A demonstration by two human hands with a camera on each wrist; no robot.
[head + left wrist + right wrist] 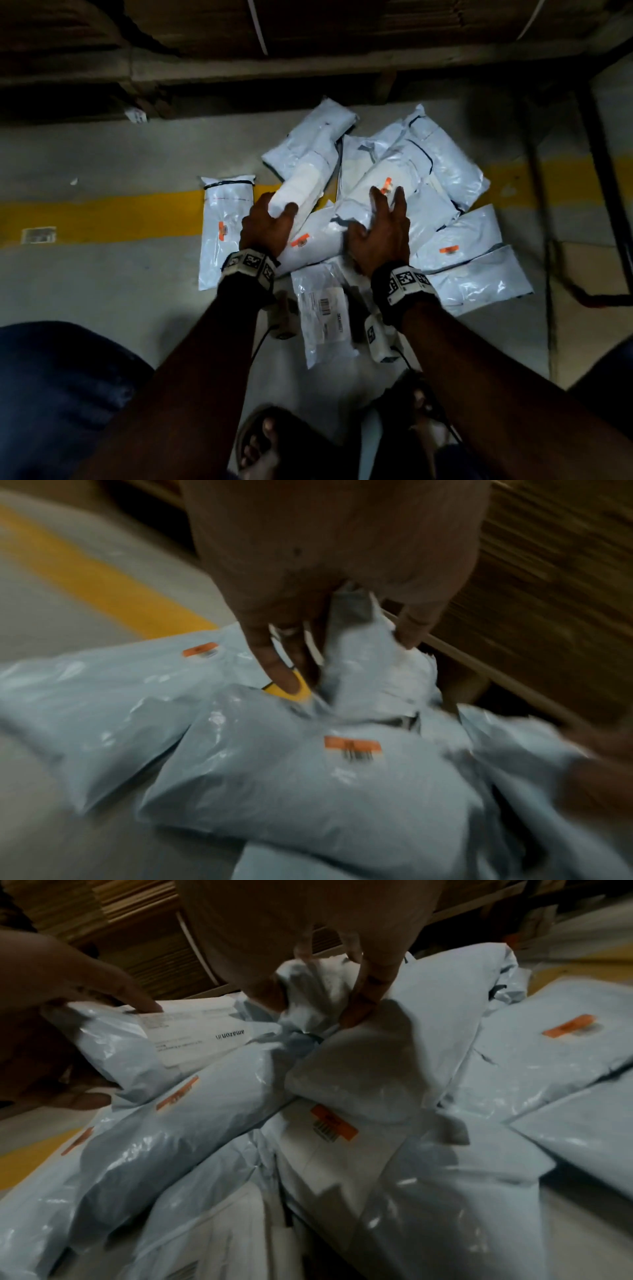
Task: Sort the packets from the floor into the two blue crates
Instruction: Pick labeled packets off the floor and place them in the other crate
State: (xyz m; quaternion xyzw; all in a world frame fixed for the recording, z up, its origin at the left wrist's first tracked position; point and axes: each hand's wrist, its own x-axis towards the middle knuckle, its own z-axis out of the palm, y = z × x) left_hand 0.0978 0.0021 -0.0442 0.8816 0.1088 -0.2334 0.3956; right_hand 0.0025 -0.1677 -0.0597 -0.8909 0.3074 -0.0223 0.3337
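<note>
You have a heap of pale grey-white plastic packets lying on the grey floor, spread across a yellow floor line in front of a low wooden rack. Most are glossy and wrinkled, and several carry a small orange sticker with a barcode. One long packet lies alone, just left of the heap, over the yellow line. A clear-fronted packet with a white printed label lies nearest you, between your forearms.

Your left hand grips the near end of a packet with a white paper label; the thumb lies on top of it and the fingers wrap around its far side. In the right wrist view that label reads "amazon.in", upside down. The packet slants up and away from you over its neighbours.

Your right hand is on the middle of the heap. From the head view its fingers look spread over a packet with an orange sticker; the right wrist view shows the fingertips bunched into a crumpled fold of that plastic, pinching it.

Both your wrists wear bands with black-and-white square markers.
</note>
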